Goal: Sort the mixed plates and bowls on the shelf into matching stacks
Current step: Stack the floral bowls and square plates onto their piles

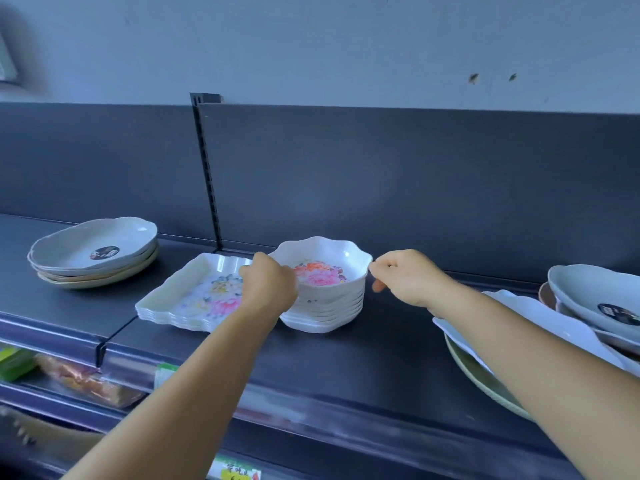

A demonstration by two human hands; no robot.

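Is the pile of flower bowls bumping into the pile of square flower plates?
Cannot tell. In the head view the left hand covers the spot where the flower bowls and the square plates would meet.

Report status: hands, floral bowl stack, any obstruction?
Left hand grips rim of white scalloped floral bowl stack. Right hand pinches opposite rim. Rectangular floral plate stack sits close left; nothing blocking.

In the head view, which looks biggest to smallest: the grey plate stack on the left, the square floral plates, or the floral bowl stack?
1. Grey plate stack.
2. Square floral plates, nearly as wide, so unsure.
3. Floral bowl stack, narrower but taller.
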